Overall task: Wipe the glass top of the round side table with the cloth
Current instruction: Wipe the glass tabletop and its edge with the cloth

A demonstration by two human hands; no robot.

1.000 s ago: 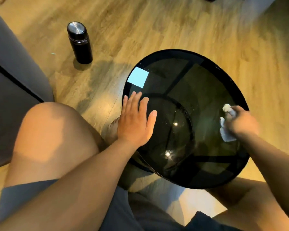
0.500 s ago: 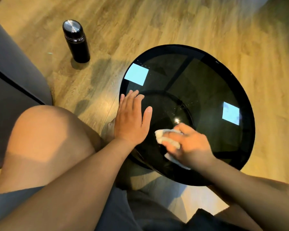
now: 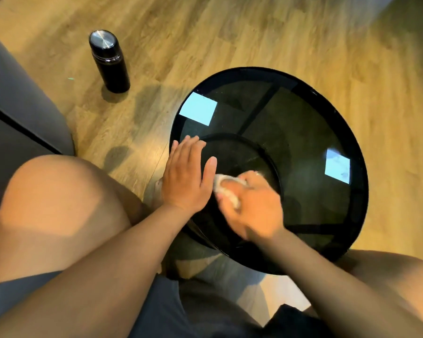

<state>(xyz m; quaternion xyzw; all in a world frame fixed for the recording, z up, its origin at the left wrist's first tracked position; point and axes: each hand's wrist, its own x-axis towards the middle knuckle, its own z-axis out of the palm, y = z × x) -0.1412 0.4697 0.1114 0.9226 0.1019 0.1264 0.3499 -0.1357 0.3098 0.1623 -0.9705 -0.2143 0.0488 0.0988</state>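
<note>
1. One round side table with a dark glass surface [image 3: 303, 132] stands on the wood floor [image 3: 230, 32].
2. Two hands are on it. The left hand [image 3: 186, 181] lies flat, fingers spread, near the table's left edge.
3. The right hand [image 3: 254, 211] is closed around one white cloth [image 3: 227, 191], pressed to the glass just beside the left thumb.
4. Two pale square reflections show on the glass.
5. One black flask [image 3: 109, 61] stands upright on the floor, well apart from the table.
6. One grey sofa [image 3: 15, 106] fills the left edge.
</note>
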